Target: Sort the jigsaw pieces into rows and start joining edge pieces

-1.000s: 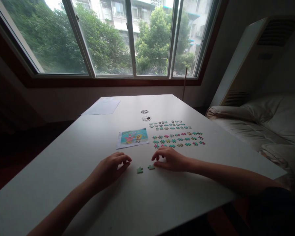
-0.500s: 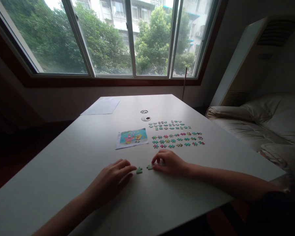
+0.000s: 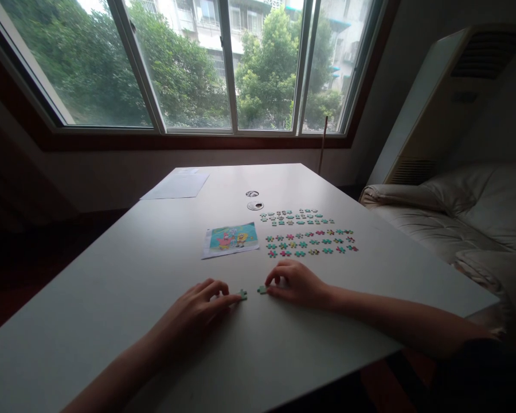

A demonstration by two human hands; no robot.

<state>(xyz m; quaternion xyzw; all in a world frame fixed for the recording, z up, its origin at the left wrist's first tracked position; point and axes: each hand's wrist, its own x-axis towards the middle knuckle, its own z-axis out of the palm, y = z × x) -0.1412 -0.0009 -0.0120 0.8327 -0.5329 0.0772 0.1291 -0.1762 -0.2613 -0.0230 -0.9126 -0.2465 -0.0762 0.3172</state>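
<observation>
Two small green puzzle pieces lie near the front of the white table (image 3: 112,298). My left hand (image 3: 195,312) rests palm down, its fingertips touching the left piece (image 3: 243,294). With curled fingers my right hand (image 3: 298,283) pinches the right piece (image 3: 262,289) against the tabletop. A small gap separates the two pieces. Behind my right hand, several loose coloured puzzle pieces (image 3: 309,244) are laid out in rows. A colourful reference picture (image 3: 231,239) lies behind the hands, left of the rows.
A sheet of paper (image 3: 176,185) lies at the table's far left. Two round cable holes (image 3: 255,205) sit in the tabletop's middle. A white sofa (image 3: 456,223) stands to the right, a large window (image 3: 198,63) beyond the table.
My left hand slid forward and right until its fingertips reached the left piece. My right hand stayed on the right piece, shifting it slightly left.
</observation>
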